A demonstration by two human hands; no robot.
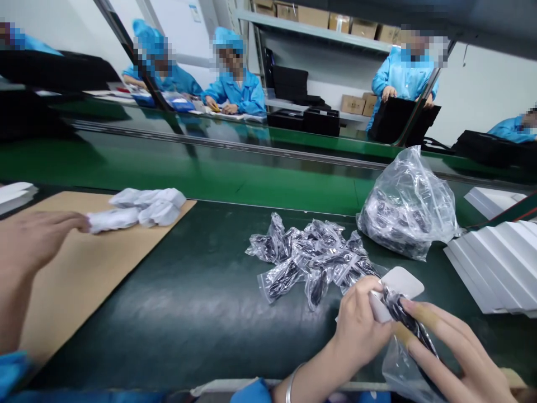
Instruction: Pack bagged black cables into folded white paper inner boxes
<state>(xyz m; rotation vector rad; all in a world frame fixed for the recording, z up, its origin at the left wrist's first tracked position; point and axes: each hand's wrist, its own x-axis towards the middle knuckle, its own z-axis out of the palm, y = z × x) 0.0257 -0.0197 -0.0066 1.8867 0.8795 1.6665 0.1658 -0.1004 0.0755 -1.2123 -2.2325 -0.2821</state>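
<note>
My left hand, with a bracelet on its wrist, is closed on a white card piece with rounded corners. Against that card lies a bundled black cable in a clear plastic bag, and the fingers of my right hand grip it from the right. The loose end of the bag hangs below my fingers. Just beyond my hands, a heap of bagged black cables is spread on the dark green work surface.
A large clear bag of dark items stands behind, with white folded trays at right. On the left, another person's hand touches white bundles on brown cardboard. People in blue work across the green belt.
</note>
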